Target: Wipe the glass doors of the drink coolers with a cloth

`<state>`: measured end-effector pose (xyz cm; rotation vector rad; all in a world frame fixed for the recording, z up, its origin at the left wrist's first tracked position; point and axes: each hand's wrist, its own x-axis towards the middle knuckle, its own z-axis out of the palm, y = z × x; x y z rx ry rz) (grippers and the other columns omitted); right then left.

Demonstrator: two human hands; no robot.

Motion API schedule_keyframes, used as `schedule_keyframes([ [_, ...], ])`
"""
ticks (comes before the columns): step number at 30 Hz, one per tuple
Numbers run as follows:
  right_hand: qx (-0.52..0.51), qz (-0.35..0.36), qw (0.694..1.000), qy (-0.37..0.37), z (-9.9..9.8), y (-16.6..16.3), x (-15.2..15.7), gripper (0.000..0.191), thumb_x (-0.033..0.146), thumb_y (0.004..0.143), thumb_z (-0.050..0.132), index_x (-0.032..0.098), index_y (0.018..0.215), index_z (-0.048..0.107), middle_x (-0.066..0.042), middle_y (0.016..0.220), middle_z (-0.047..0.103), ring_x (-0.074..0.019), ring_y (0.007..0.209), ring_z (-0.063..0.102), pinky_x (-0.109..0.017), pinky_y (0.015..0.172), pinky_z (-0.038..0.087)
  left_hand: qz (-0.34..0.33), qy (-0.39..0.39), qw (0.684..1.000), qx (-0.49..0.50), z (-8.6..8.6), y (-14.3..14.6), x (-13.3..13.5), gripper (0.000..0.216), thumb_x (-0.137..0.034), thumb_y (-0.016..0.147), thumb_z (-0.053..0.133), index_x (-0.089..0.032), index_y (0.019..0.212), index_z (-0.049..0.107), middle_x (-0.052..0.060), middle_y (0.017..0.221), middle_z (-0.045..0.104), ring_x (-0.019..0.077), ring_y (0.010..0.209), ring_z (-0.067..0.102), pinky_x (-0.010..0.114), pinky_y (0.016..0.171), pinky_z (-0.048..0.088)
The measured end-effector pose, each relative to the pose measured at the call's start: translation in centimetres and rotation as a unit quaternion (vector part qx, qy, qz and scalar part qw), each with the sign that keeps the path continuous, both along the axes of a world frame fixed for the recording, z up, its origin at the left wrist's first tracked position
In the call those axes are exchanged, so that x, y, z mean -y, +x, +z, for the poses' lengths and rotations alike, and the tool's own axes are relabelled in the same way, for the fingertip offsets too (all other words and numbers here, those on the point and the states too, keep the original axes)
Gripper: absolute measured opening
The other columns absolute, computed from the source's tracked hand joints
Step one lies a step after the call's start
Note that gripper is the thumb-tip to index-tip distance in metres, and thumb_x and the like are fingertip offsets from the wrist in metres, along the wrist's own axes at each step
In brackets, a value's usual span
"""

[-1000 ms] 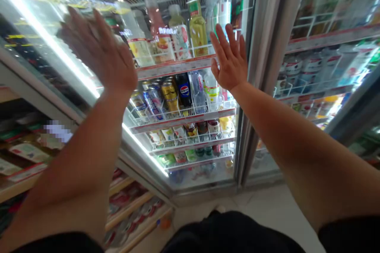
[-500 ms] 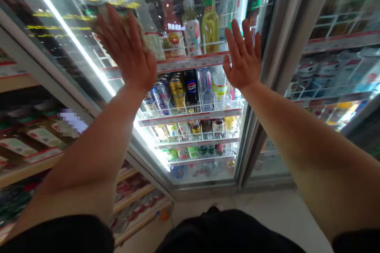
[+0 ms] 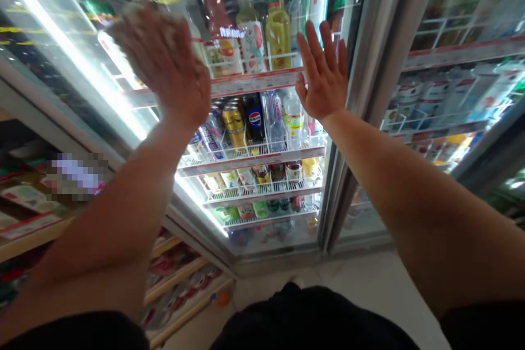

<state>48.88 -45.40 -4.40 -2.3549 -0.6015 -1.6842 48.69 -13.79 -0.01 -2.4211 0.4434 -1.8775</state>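
Two hands are raised, fingers spread, holding nothing. The left hand point(image 3: 164, 63), blurred, has swung right across the cooler door point(image 3: 74, 60). The right hand point(image 3: 324, 74) has stayed near the top-shelf bottles point(image 3: 276, 27); whether it touches anything is unclear.

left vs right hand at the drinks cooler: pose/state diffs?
The left hand is blurred, its fingers indistinct; the right hand is sharp, with its fingers spread. The left hand is in front of the left end of the red-edged wire shelf; the right hand is beside the grey metal door frame. Both are raised, open, backs to the camera and holding nothing.
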Motion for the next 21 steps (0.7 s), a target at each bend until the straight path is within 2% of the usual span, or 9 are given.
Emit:
schedule_keyframes([
  [2, -0.003, -0.001, 1.0, 0.004, 0.0, -0.1, -0.1, 0.061, 0.036, 0.101, 0.027, 0.034, 0.162, 0.02, 0.007, 0.168, 0.023, -0.021, 0.157, 0.007, -0.057, 0.131, 0.012, -0.06, 0.092, 0.986, -0.127, -2.8, -1.7, 2.0, 0.063, -0.053, 0.097, 0.043, -0.03, 0.155, 0.035, -0.006, 0.171, 0.004, 0.0281, 0.155, -0.02, 0.059, 0.126, -0.016],
  [4, -0.008, 0.005, 1.0, 0.01, 0.0, -0.2, -0.1, 0.061, 0.036, 0.101, 0.027, 0.036, 0.161, 0.02, 0.009, 0.167, 0.023, -0.0213, 0.157, 0.007, -0.057, 0.131, 0.011, -0.081, 0.166, 0.965, -0.184, -3.2, -2.6, 2.6, 0.059, -0.055, 0.095, 0.049, -0.035, 0.151, 0.043, -0.006, 0.169, 0.017, 0.0309, 0.158, -0.004, 0.062, 0.127, -0.006],
  [6, -0.007, 0.006, 1.0, 0.008, 0.0, -0.3, -0.1, 0.061, 0.035, 0.101, 0.027, 0.032, 0.161, 0.023, 0.006, 0.168, 0.023, -0.0223, 0.157, 0.008, -0.055, 0.131, 0.01, -0.049, 0.166, 0.974, -0.143, -0.9, -2.4, 1.9, 0.064, -0.055, 0.098, 0.042, -0.032, 0.156, 0.034, -0.006, 0.17, 0.01, 0.0262, 0.158, -0.007, 0.056, 0.129, -0.006],
  [10, -0.001, 0.007, 1.0, 0.005, 0.0, -0.3, 0.0, 0.061, 0.035, 0.1, 0.026, 0.026, 0.161, 0.027, 0.003, 0.168, 0.023, -0.0233, 0.157, 0.009, -0.052, 0.132, 0.01, 0.014, 0.018, 0.999, 0.044, 3.4, -0.8, 0.9, 0.074, -0.05, 0.1, 0.022, -0.012, 0.162, 0.005, -0.009, 0.17, -0.004, 0.0071, 0.147, -0.034, 0.03, 0.126, -0.019],
  [13, -0.003, 0.014, 1.0, 0.014, 0.1, -0.2, -0.1, 0.061, 0.035, 0.1, 0.027, 0.033, 0.161, 0.025, 0.008, 0.167, 0.023, -0.0223, 0.157, 0.01, -0.053, 0.132, 0.011, -0.002, -0.018, 1.0, 0.016, 0.8, -1.4, 3.2, 0.075, -0.05, 0.1, 0.027, -0.013, 0.162, 0.007, -0.008, 0.17, -0.004, 0.0107, 0.146, -0.036, 0.035, 0.125, -0.023],
  [15, -0.007, 0.01, 1.0, 0.017, 0.1, -0.3, -0.1, 0.062, 0.036, 0.1, 0.028, 0.038, 0.161, 0.022, 0.011, 0.166, 0.024, -0.0211, 0.157, 0.009, -0.056, 0.131, 0.011, -0.041, 0.029, 0.995, -0.085, -2.3, -2.3, 5.1, 0.073, -0.051, 0.098, 0.037, -0.021, 0.162, 0.019, -0.006, 0.171, 0.003, 0.0195, 0.153, -0.025, 0.047, 0.128, -0.017],
  [17, -0.014, 0.006, 1.0, 0.017, 0.2, -0.4, -0.2, 0.063, 0.036, 0.099, 0.029, 0.04, 0.161, 0.018, 0.011, 0.166, 0.026, -0.0207, 0.157, 0.007, -0.058, 0.13, 0.011, -0.078, 0.098, 0.978, -0.167, -3.7, -2.7, 5.7, 0.067, -0.052, 0.095, 0.042, -0.029, 0.158, 0.032, -0.005, 0.17, 0.014, 0.0254, 0.157, -0.011, 0.055, 0.129, -0.008],
  [19, -0.023, 0.009, 1.0, 0.017, 0.3, -0.4, -0.2, 0.063, 0.037, 0.099, 0.03, 0.039, 0.161, 0.018, 0.011, 0.165, 0.027, -0.0212, 0.157, 0.006, -0.06, 0.13, 0.011, -0.071, 0.126, 0.979, -0.147, -2.2, -2.0, 4.6, 0.065, -0.052, 0.096, 0.04, -0.031, 0.157, 0.033, -0.007, 0.169, 0.015, 0.0234, 0.158, -0.007, 0.053, 0.129, -0.009],
  [21, -0.032, 0.015, 0.999, 0.019, 0.3, -0.5, -0.2, 0.064, 0.037, 0.099, 0.03, 0.039, 0.161, 0.018, 0.01, 0.165, 0.027, -0.0217, 0.157, 0.005, -0.06, 0.13, 0.011, -0.005, 0.1, 0.995, -0.029, 1.5, -0.5, 2.6, 0.068, -0.049, 0.098, 0.031, -0.023, 0.161, 0.021, -0.008, 0.17, 0.006, 0.0129, 0.154, -0.019, 0.039, 0.127, -0.017],
])
